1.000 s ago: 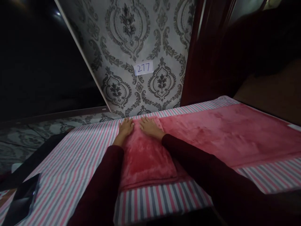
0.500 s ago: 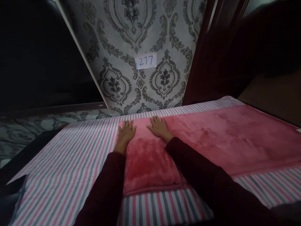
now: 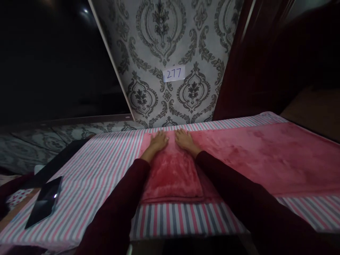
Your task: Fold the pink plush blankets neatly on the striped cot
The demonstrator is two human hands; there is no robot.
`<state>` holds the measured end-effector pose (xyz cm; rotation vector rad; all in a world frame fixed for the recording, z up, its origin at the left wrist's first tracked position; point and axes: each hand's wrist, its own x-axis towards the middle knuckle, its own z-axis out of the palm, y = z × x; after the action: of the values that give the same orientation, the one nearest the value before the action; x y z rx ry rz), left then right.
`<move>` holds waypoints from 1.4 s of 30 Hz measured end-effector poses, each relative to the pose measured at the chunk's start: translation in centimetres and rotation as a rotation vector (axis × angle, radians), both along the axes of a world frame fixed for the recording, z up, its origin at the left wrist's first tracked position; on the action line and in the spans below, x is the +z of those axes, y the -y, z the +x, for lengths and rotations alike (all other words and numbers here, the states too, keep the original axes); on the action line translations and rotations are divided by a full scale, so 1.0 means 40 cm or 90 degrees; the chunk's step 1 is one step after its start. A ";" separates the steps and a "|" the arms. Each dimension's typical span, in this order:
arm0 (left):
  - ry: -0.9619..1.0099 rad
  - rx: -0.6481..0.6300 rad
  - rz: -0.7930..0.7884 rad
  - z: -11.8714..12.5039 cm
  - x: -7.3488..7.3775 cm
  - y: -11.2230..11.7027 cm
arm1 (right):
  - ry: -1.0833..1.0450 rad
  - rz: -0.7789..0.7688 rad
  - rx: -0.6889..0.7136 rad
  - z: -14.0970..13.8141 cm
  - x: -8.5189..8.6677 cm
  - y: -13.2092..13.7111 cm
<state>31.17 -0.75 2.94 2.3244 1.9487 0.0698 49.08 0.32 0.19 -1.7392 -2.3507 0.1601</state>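
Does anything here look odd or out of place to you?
A white paper tag reading 277 is stuck on the damask wallpaper, breaking its pattern. The pink fleece blanket also lies doubled over at one end, with the left hand and right hand flat on that fold.

Hands (image 3: 158, 141) (image 3: 186, 140) closer together on pink fleece (image 3: 172, 177); dark tablet (image 3: 45, 202) back in view at L.
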 end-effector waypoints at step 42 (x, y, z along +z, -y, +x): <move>-0.069 0.070 -0.038 -0.124 -0.039 0.351 | -0.005 0.056 0.113 0.012 -0.073 0.326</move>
<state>26.22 -14.78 1.37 2.2260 2.0984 -0.1073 49.58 -12.73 -2.74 -1.4877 -2.4653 0.0896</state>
